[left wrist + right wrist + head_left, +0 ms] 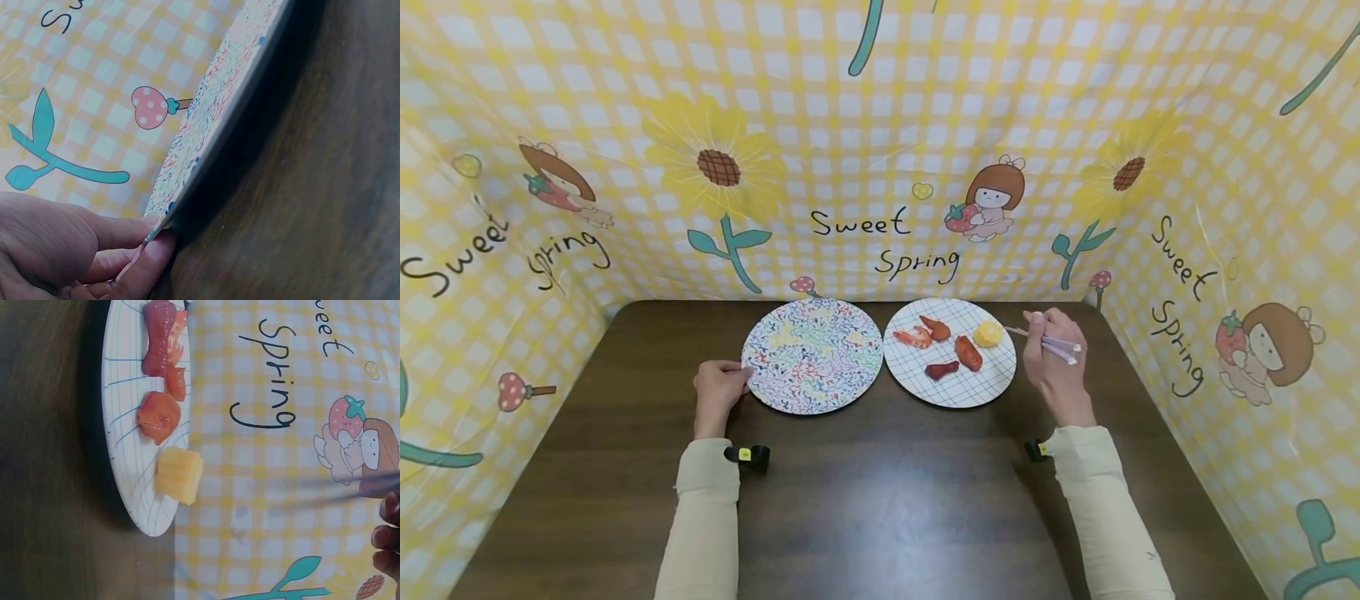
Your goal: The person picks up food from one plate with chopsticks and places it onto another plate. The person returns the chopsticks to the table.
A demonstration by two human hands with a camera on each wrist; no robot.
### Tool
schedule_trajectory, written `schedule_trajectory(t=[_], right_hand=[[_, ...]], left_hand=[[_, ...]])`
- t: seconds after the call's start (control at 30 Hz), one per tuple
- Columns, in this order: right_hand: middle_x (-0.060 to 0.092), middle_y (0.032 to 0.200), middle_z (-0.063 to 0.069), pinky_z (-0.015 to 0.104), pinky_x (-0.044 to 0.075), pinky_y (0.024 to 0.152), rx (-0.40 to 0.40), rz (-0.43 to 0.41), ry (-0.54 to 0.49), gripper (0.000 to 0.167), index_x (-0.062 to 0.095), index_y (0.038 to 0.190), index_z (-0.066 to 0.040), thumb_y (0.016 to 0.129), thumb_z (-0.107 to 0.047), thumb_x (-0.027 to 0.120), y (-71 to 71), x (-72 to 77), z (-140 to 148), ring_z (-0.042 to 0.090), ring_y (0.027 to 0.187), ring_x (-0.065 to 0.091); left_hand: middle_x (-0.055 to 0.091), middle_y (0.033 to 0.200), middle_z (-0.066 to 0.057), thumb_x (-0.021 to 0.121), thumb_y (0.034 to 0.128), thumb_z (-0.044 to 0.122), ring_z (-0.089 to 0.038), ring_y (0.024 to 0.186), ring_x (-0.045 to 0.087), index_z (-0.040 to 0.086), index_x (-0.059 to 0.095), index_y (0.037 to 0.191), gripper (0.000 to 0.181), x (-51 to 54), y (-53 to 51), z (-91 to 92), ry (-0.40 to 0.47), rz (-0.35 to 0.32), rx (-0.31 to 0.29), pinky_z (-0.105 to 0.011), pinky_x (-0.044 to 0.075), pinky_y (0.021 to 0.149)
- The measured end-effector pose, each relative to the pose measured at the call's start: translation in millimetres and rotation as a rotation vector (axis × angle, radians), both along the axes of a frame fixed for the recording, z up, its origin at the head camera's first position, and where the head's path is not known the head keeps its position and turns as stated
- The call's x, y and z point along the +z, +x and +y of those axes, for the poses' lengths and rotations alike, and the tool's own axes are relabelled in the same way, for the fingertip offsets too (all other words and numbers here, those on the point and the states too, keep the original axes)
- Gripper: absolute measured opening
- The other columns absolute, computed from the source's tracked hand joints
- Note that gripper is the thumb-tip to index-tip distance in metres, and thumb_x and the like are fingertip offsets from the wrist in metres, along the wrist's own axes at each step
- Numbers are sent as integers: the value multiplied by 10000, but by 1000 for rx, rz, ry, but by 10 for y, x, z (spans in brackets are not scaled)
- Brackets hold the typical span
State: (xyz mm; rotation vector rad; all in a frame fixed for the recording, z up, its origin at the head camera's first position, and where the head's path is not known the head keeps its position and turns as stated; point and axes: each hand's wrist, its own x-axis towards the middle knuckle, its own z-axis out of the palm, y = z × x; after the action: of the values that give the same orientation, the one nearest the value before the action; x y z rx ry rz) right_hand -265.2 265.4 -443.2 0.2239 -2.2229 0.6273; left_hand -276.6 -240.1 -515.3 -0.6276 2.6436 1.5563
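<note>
My left hand (pixel 718 387) pinches the left rim of a round plate (pixel 820 392) with multicoloured squiggles; in the left wrist view the rim lies between thumb and fingers. A pair of pale purple chopsticks (pixel 1060 345) is held in my right hand (pixel 1056 358), at the right side of a white plate (pixel 917 387) with thin grid lines. Their blurred tips stand apart from a yellow chunk (pixel 179 475) in the right wrist view. That plate also bears a shrimp (pixel 913 337), a small drumstick (pixel 942 370), a reddish-brown wing-like piece (pixel 967 353) and another brownish piece (pixel 936 327).
Both plates sit side by side near the back edge of a dark wooden table (pixel 880 500). A yellow checked cloth (pixel 865 150) with printed flowers and lettering rises behind and on both sides.
</note>
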Motion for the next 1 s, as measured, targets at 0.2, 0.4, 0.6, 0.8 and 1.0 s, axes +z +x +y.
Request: schedule_trajectory(t=[0.2, 0.4, 0.6, 0.8, 1.0], right_hand=[[755, 865, 212, 543, 548, 692, 74, -123, -25, 492, 757, 842, 46, 1077, -229, 423, 72, 50, -49, 424, 800, 719], [701, 734, 153, 430, 522, 603, 288, -108, 18, 299, 701, 772, 45, 1019, -59, 569, 43, -8, -107, 269, 644, 639], [723, 826, 135, 421, 551, 682, 403, -205, 22, 199, 750, 933, 24, 1014, -45, 582, 27, -97, -164, 230, 734, 660], [744, 867, 137, 462, 573, 718, 472, -264, 47, 244, 783, 991, -7, 1037, -83, 556, -59, -152, -248, 265, 790, 698], [756, 847, 155, 471, 570, 739, 490, -341, 28, 359, 787, 946, 2, 1078, -174, 504, -210, -203, -364, 283, 791, 711]], left_hand=[[647, 1186, -290, 670, 972, 184, 2, 631, 609, -117, 661, 1221, 390, -6, 1, -2, -8, 7, 8, -140, 474, 587], [641, 1192, -279, 669, 972, 185, -3, 646, 605, -109, 662, 1226, 389, 0, 7, 23, 0, 6, 8, -140, 483, 586], [641, 1196, -263, 664, 979, 189, -34, 690, 609, -97, 656, 1242, 388, -6, 5, 31, -1, -14, 11, -149, 493, 599], [679, 1162, -264, 672, 975, 189, -36, 679, 621, -102, 658, 1232, 388, -10, 1, 15, -5, -12, 6, -163, 498, 594], [674, 1162, -269, 670, 977, 187, -34, 665, 621, -106, 651, 1239, 393, 2, -2, 20, 1, -1, 10, -155, 494, 586]])
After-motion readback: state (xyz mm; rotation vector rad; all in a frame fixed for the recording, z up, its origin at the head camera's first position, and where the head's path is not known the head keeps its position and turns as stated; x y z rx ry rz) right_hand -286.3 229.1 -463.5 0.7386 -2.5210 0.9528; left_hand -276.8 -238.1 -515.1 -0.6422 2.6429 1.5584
